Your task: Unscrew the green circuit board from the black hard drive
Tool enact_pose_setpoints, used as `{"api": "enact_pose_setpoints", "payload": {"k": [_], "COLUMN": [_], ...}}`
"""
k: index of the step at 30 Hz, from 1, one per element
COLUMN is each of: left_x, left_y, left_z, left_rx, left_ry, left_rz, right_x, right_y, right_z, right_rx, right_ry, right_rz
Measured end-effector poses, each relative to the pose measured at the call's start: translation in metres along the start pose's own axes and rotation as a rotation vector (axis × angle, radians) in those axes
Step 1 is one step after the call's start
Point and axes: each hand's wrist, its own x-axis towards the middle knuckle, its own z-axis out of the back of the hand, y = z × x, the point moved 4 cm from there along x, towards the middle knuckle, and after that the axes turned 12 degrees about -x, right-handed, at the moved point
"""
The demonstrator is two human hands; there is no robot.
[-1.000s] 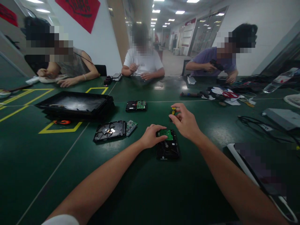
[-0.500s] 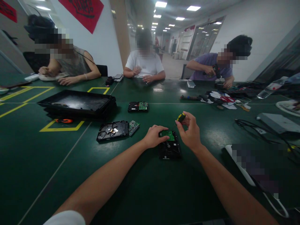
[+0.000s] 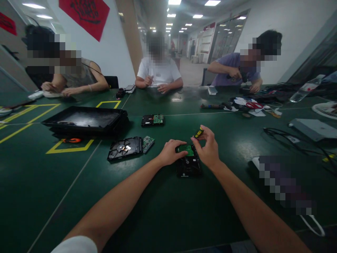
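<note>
Screwdriver [image 3: 198, 133] has tilted, pinched by right hand [image 3: 208, 148]; left hand [image 3: 170, 153] holds illegibly labelled drive [image 3: 189, 167].

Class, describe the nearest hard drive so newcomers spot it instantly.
On the green table, follow the left forearm to the left hand. There lies a black hard drive with a green board; unlike the drive farther back, it is partly under a hand.

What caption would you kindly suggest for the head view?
Left hand on a hard drive, right hand holding a screwdriver.

Black drive [image 3: 189, 167] flat, screwdriver [image 3: 198, 133] tilted
</note>
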Motion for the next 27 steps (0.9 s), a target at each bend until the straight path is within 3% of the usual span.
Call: {"api": "enact_pose_setpoints", "payload": {"k": [7,13,20,27], "left_x": [-0.0002,0.0004,-0.0007,-0.0008], "left_y": [0.0032,0.0025,0.0017,-0.0001], "left_z": [0.0002,0.0004,-0.0012,0.0003], "left_rx": [-0.004,-0.001,-0.004,0.001], "left_ry": [-0.007,-0.004,-0.005,0.003], "left_rz": [-0.008,0.005,0.003,0.005], "right_x": [0.0022,-0.0009,0.0,-0.0011], "right_y": [0.0013,-0.0022,0.0038,0.0021], "right_z": [-0.0005,-0.0004,-0.0019,-0.0008], "right_rx": [0.12,0.021,0.127,0.095], "right_ry": [0.105,0.018,0.087,0.062], "right_rz": [-0.007,-0.035,-0.008,-0.047]}}
